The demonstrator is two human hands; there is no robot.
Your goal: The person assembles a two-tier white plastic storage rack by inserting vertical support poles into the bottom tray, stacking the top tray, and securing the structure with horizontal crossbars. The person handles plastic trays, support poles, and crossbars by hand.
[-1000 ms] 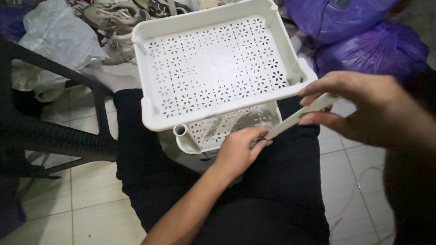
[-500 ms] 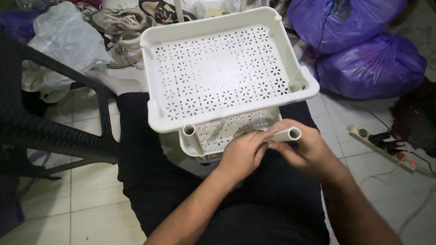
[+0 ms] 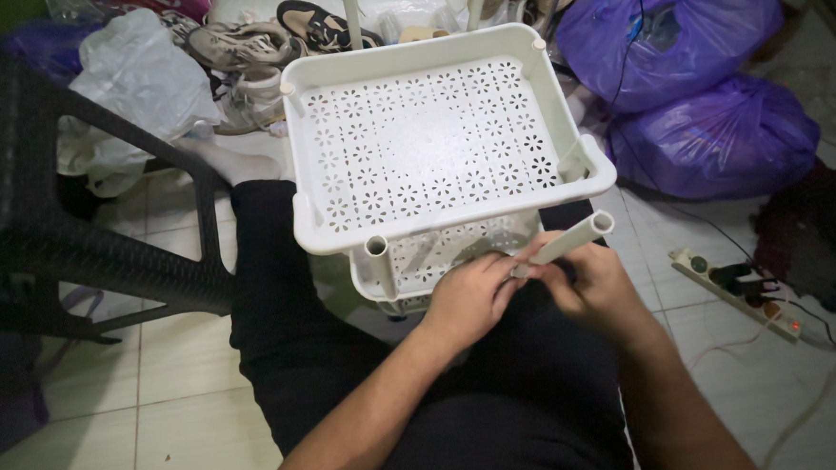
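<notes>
Both hands meet over the lap: the left hand (image 3: pixel 469 294) and right hand (image 3: pixel 592 288) together grip a white tube (image 3: pixel 563 244), tilted, open end up, just below the front rim of the perforated upper tray (image 3: pixel 437 226). Seating it well calls for squaring it upright like the fitted post (image 3: pixel 378 261). Dark chair (image 3: pixel 75 234), purple bags (image 3: pixel 696 87), shoes (image 3: pixel 265 52) and power strip (image 3: pixel 736 290) crowd the floor.
</notes>
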